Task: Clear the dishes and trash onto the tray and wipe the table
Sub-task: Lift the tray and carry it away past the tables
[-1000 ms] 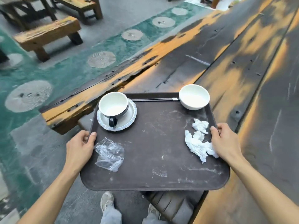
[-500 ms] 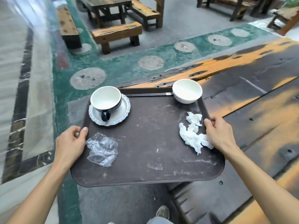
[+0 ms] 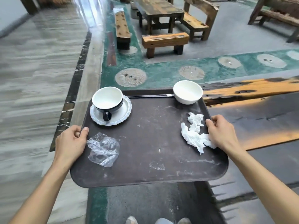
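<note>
A dark brown tray point(image 3: 150, 167) is held in the air between both hands. My left hand point(image 3: 71, 143) grips its left rim, my right hand point(image 3: 222, 134) its right rim. On it stand a black-and-white cup point(image 3: 107, 101) on a white saucer point(image 3: 124, 113) at the far left and a white bowl point(image 3: 187, 92) at the far right. Black chopsticks point(image 3: 148, 95) lie along the far rim. Crumpled white tissues point(image 3: 195, 135) lie by my right hand. A clear plastic wrapper point(image 3: 103, 149) lies by my left hand.
The dark wooden table point(image 3: 262, 117) with orange worn patches stretches to the right, partly under the tray. Wooden benches point(image 3: 165, 41) and another table point(image 3: 158, 8) stand ahead. Grey floor lies to the left; my shoes point(image 3: 131, 220) show below.
The view has swung left and away from the table. The tray has come off the table with it, still gripped by both hands. More of the floor and benches now shows.
</note>
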`<action>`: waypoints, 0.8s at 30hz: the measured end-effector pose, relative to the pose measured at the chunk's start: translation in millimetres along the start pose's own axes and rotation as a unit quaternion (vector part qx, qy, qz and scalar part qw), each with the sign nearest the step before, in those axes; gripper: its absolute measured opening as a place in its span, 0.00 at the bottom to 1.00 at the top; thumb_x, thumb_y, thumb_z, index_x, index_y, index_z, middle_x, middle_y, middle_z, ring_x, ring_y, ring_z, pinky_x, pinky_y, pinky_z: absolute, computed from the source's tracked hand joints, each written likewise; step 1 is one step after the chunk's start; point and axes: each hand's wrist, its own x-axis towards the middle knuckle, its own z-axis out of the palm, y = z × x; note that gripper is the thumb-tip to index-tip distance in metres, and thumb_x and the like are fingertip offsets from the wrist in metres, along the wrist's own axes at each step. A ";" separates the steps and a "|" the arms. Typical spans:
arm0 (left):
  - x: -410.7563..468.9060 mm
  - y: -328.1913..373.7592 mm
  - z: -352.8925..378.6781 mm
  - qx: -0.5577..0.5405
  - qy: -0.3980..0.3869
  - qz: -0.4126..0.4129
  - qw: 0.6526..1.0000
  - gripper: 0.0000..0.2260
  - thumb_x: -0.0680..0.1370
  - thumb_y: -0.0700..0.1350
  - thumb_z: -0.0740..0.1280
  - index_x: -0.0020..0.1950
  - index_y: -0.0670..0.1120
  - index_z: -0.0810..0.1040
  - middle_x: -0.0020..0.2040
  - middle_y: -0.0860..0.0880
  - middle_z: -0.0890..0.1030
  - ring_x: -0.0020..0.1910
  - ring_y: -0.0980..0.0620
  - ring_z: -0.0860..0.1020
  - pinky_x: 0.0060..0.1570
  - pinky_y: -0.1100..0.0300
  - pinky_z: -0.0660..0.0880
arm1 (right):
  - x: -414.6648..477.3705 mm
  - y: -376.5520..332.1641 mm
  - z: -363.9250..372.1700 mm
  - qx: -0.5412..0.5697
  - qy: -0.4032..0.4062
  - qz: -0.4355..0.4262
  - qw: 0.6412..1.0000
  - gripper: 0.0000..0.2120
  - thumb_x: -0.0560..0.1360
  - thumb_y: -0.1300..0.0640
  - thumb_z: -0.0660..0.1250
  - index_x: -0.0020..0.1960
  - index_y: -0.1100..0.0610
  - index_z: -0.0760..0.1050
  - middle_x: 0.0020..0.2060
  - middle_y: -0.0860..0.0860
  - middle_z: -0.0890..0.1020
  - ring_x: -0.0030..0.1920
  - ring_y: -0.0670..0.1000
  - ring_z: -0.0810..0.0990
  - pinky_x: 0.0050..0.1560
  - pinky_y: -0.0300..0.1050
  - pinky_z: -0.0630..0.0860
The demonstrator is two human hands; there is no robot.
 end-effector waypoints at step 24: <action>129.1 -71.4 -14.0 -0.016 0.034 -0.073 0.997 0.16 0.77 0.52 0.67 0.38 0.41 0.75 0.32 0.43 0.78 0.34 0.43 0.76 0.37 0.52 0.70 | 110.5 -135.5 107.2 -0.020 -0.030 -0.065 0.997 0.10 0.79 0.49 0.61 0.46 0.55 0.73 0.38 0.54 0.79 0.43 0.57 0.75 0.43 0.48 0.64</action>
